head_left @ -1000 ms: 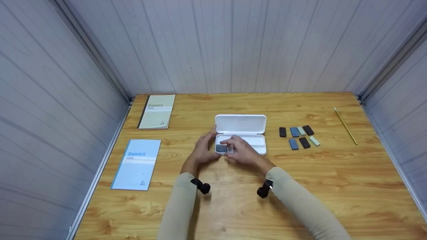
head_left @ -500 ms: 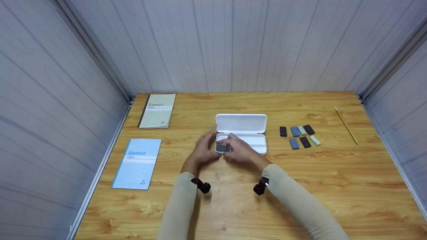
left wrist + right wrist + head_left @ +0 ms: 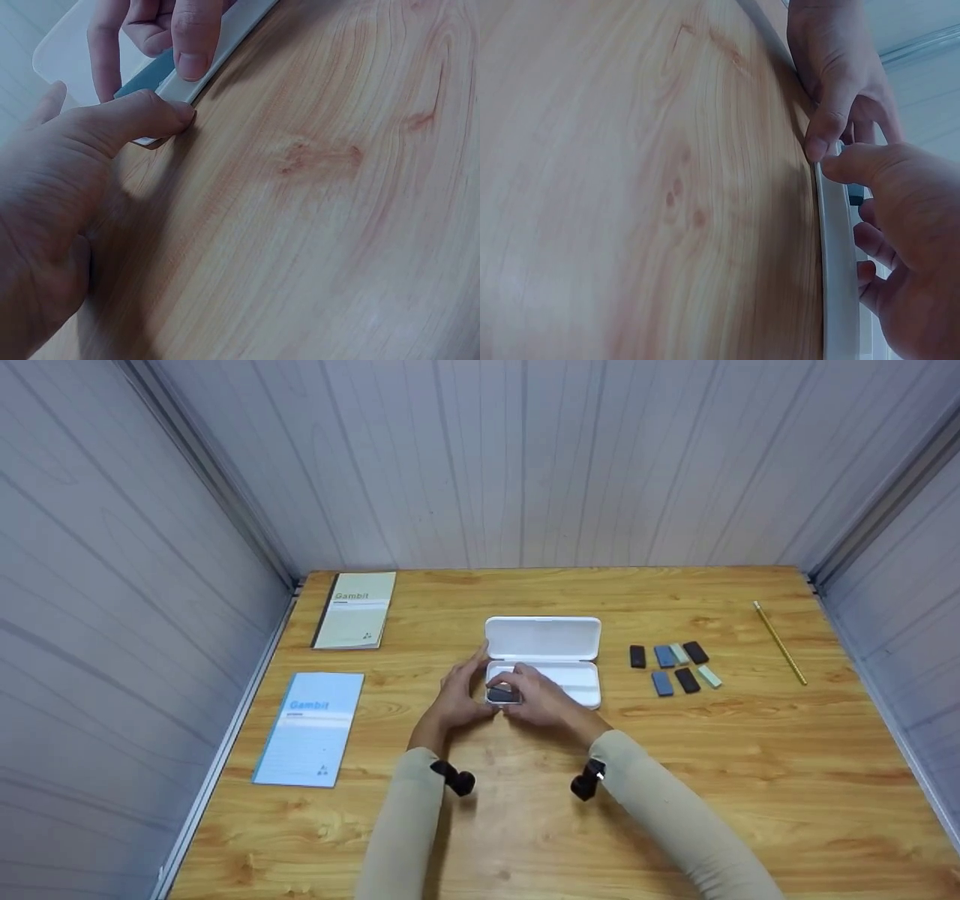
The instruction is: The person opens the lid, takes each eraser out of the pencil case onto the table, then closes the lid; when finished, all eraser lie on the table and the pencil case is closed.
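Observation:
An open white pencil case (image 3: 581, 697) lies mid-table with its lid (image 3: 543, 637) tipped back. Around its left end, my left hand (image 3: 459, 697) grips it, thumb at the front corner, other fingers along the side. My right hand (image 3: 541, 697) reaches into the left part of the case. Its curled index finger and thumb are on either side of a dark block (image 3: 504, 696), apparently an eraser. That block looks blue-green (image 3: 150, 73) in the left wrist view. In the right wrist view my right thumb (image 3: 855, 163) lies over the front rim; the fingers partly hide the block.
To the right lie several small black, blue and pale green erasers (image 3: 663, 684), and beyond them a yellow pencil (image 3: 780, 643). Two notebooks, one cream (image 3: 355, 622) and one light blue (image 3: 309, 735), lie at the left. Panel walls (image 3: 480, 465) enclose the table.
My right hand has shifted slightly left within the case, its index finger curling lower over the dark block. The block now appears darker and flatter. My left hand stays at the case's left end.

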A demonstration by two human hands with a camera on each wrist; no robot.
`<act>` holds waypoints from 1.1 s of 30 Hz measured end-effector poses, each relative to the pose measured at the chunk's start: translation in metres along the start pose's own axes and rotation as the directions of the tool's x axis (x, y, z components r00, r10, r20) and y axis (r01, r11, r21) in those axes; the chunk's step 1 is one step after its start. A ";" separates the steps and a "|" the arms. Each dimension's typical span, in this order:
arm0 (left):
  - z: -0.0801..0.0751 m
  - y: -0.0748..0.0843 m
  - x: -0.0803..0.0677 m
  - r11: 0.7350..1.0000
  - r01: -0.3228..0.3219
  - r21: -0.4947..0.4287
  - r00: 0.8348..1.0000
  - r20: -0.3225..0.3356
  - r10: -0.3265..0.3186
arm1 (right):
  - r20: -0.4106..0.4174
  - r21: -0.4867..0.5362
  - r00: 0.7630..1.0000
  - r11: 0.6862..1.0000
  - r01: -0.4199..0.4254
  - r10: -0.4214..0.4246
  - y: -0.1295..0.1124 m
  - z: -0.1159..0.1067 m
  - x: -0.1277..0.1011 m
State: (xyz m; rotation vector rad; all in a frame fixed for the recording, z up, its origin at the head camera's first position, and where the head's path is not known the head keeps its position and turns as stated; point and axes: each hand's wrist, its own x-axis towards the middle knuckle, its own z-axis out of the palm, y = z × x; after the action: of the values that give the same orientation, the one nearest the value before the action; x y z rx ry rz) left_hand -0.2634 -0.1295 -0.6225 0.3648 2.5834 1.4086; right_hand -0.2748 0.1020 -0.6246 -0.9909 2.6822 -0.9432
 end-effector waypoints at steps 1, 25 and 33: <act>0.001 -0.002 0.001 1.000 -0.003 0.000 1.000 -0.002 0.003 | -0.005 0.011 1.000 1.000 0.004 -0.003 0.000 -0.001 -0.001; 0.004 -0.011 0.006 0.999 -0.027 0.017 1.000 -0.011 0.028 | -0.273 0.069 0.962 0.998 0.000 0.018 -0.018 -0.010 -0.019; 0.004 -0.010 0.005 0.999 -0.041 0.027 0.999 -0.019 0.042 | -0.309 0.112 0.950 0.994 -0.016 0.050 -0.031 -0.023 -0.019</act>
State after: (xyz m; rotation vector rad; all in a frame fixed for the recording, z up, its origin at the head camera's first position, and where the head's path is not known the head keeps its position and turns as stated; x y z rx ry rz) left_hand -0.2679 -0.1301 -0.6338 0.4132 2.6266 1.3998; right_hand -0.2502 0.1075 -0.5890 -0.8329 2.8459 -1.3231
